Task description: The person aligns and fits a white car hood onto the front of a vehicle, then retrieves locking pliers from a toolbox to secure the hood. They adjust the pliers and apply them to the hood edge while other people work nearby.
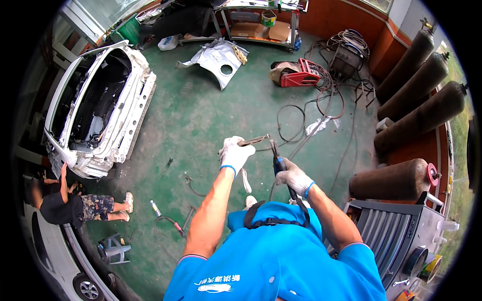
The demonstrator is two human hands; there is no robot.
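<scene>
My left hand (pixel 234 154), in a white glove with a blue cuff, is closed around a narrow brownish metal tool (pixel 255 141) that looks like pliers. Its tip points right, close to the nozzle of a welding torch (pixel 278 161) with a blue and black body. The torch is gripped by my right hand (pixel 294 178), also white-gloved, and its nozzle points away from me. A small gap shows between the two tips. Whether the pliers hold anything is too small to tell. Below my left hand is a pale strip (pixel 245 180).
A stripped white car body (pixel 135 115) stands left, with another person (pixel 75 203) beside it. A cut silver panel (pixel 213 62) lies ahead. Hoses (pixel 304 133) run from a red machine (pixel 300 75). Gas cylinders (pixel 422 115) and a tool cabinet (pixel 391 236) line the right; a stool (pixel 118 251) stands left.
</scene>
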